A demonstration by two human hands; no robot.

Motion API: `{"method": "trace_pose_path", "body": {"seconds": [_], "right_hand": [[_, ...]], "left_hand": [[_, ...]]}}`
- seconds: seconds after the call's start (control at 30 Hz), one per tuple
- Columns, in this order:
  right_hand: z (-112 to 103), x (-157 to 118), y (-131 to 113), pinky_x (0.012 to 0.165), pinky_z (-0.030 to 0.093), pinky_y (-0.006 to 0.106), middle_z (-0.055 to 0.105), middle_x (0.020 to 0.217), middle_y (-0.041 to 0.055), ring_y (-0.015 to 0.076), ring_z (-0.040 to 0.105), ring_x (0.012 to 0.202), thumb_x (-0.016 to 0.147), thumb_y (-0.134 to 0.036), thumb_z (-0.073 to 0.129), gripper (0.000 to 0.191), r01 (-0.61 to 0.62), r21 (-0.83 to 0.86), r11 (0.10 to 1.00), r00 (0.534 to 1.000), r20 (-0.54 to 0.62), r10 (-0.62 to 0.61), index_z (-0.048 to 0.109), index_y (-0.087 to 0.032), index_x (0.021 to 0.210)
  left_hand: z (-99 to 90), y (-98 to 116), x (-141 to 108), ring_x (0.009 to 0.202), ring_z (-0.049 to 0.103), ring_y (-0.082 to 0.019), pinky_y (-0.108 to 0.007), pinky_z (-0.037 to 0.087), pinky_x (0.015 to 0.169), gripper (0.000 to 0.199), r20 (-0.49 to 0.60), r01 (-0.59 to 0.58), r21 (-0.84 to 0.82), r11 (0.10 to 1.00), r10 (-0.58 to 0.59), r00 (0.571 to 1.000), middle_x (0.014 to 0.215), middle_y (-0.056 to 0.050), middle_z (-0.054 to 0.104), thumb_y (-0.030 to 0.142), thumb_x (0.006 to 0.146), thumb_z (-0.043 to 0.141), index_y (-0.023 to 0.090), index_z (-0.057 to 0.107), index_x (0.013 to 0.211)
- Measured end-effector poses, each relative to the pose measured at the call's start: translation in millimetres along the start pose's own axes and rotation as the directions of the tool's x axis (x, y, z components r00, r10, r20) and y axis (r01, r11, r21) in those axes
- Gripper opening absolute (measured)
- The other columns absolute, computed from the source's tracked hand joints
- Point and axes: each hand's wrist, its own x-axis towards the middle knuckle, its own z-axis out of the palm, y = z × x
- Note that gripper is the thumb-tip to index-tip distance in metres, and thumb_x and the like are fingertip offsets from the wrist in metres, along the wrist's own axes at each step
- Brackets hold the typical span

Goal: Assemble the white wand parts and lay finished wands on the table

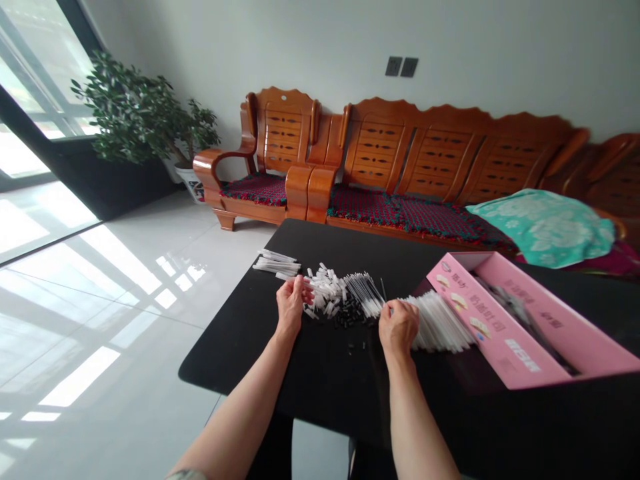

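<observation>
Forearms: two bare forearms (330,413) came up from the bottom of the view, at 7 and 6 o'clock, and rested over the table edge

Left hand (291,305): at 12 o'clock, beside the small white pieces (324,288), with its fingers (300,288) curled and pressed together; whether they pinched anything I cannot tell

Right hand (399,335): at 1 o'clock, its fingers (395,308) bent and touching the near end of the long white sticks (440,325); no clear pinch showed, so I cannot tell what it gripped

Between the hands: the small white pieces lay heaped beside small black pieces (345,313), with a bunch of thin sticks (363,294) just past them

Far side of the left hand: a few white tubes (277,264) lay in a loose stack at 11 o'clock

Table: a black table (260,360) held everything, and its surface ran under both hands

Box: an open pink box (500,327) sat at 2 o'clock, just beside the long white sticks

Room: a wooden sofa (425,147) with a green towel (543,227) stood at 1 o'clock, a wooden armchair (280,133) at 12, and a potted plant (145,117) at 11
</observation>
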Motion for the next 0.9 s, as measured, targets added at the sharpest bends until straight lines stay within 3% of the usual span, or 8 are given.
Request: {"method": "trace_pose_path", "body": {"seconds": [0.27, 0.33, 0.43, 0.53, 0.6, 0.77, 0.83, 0.9], "right_hand": [[-1.7, 2.4, 2.5, 0.081, 0.042, 0.042, 0.059, 0.07, 0.0088, 0.0249, 0.051, 0.076, 0.085, -0.017, 0.051, 0.018, -0.008, -0.061, 0.998, 0.998, 0.057, 0.011, 0.06, -0.02, 0.069], [-4.6, 4.6, -7.3, 0.086, 0.043, 0.045, 0.063, 0.076, 0.0104, 0.0266, 0.054, 0.083, 0.088, -0.019, 0.051, 0.017, 0.02, 0.0, 1.0, 1.0, 0.016, -0.02, 0.064, -0.019, 0.078], [-8.4, 4.8, -35.5, 0.094, 0.044, 0.047, 0.068, 0.091, 0.0113, 0.0274, 0.057, 0.096, 0.094, -0.024, 0.048, 0.02, 0.123, 0.195, 0.973, 0.992, -0.032, -0.119, 0.067, -0.019, 0.094], [-8.4, 0.2, -66.9, 0.089, 0.048, 0.042, 0.069, 0.095, 0.0111, 0.025, 0.059, 0.094, 0.097, -0.026, 0.047, 0.023, 0.192, 0.365, 0.911, 0.96, 0.124, -0.252, 0.068, -0.018, 0.105], [-6.9, -3.1, -79.6, 0.083, 0.05, 0.039, 0.069, 0.091, 0.0101, 0.0242, 0.06, 0.088, 0.097, -0.026, 0.049, 0.025, 0.2, 0.413, 0.889, 0.926, 0.217, -0.309, 0.068, -0.018, 0.111], [-7.3, -3.5, -78.8, 0.079, 0.05, 0.038, 0.07, 0.085, 0.0096, 0.0239, 0.061, 0.083, 0.097, -0.025, 0.048, 0.026, 0.149, 0.424, 0.893, 0.923, 0.265, -0.28, 0.071, -0.019, 0.105], [-9.5, -2.0, -75.3, 0.08, 0.05, 0.038, 0.071, 0.086, 0.009, 0.0243, 0.063, 0.085, 0.094, -0.027, 0.052, 0.022, 0.105, 0.44, 0.892, 0.924, 0.289, -0.251, 0.072, -0.02, 0.1], [-12.2, -0.8, -74.2, 0.077, 0.051, 0.035, 0.073, 0.087, 0.0077, 0.0233, 0.065, 0.083, 0.092, -0.032, 0.056, 0.021, -0.019, 0.501, 0.865, 0.91, 0.367, -0.193, 0.072, -0.02, 0.099]], "left_hand": [[2.3, -1.7, -4.4, 0.045, 0.057, -0.012, -0.022, 0.045, 0.043, 0.047, 0.2, 0.045, 0.048, 0.998, -0.054, 0.978, 0.061, -0.003, 0.065, 0.059, 0.076, 0.07, 0.013, 0.065, 0.08], [3.2, -1.2, -6.4, 0.045, 0.057, -0.012, -0.022, 0.046, 0.044, 0.046, 0.274, 0.064, 0.072, 0.995, -0.082, 0.958, 0.059, -0.003, 0.064, 0.058, 0.078, 0.069, 0.013, 0.066, 0.081], [5.8, 0.5, -11.0, 0.047, 0.059, -0.013, -0.023, 0.049, 0.046, 0.044, 0.426, 0.114, 0.115, 0.987, -0.153, 0.892, 0.06, -0.005, 0.065, 0.057, 0.078, 0.069, 0.012, 0.069, 0.082], [8.7, 3.1, -15.7, 0.053, 0.061, -0.015, -0.024, 0.051, 0.049, 0.044, 0.538, 0.147, 0.137, 0.98, -0.198, 0.819, 0.063, -0.006, 0.065, 0.055, 0.077, 0.072, 0.012, 0.073, 0.084], [9.4, 4.7, -16.8, 0.055, 0.061, -0.014, -0.024, 0.051, 0.051, 0.042, 0.566, 0.136, 0.137, 0.981, -0.19, 0.802, 0.064, -0.006, 0.065, 0.053, 0.077, 0.072, 0.012, 0.074, 0.082], [4.3, 6.0, -8.8, 0.053, 0.056, -0.01, -0.023, 0.049, 0.053, 0.04, 0.444, 0.107, 0.034, 0.994, -0.111, 0.889, 0.065, -0.001, 0.063, 0.049, 0.078, 0.073, 0.015, 0.072, 0.099], [1.5, 5.2, -4.6, 0.055, 0.057, -0.011, -0.022, 0.048, 0.054, 0.04, 0.389, 0.125, -0.002, 0.992, -0.114, 0.914, 0.064, 0.0, 0.061, 0.05, 0.078, 0.073, 0.014, 0.072, 0.097], [0.0, 4.3, -2.5, 0.057, 0.057, -0.011, -0.021, 0.048, 0.053, 0.039, 0.377, 0.148, -0.016, 0.989, -0.131, 0.917, 0.065, -0.001, 0.06, 0.05, 0.076, 0.074, 0.013, 0.071, 0.089]]}}
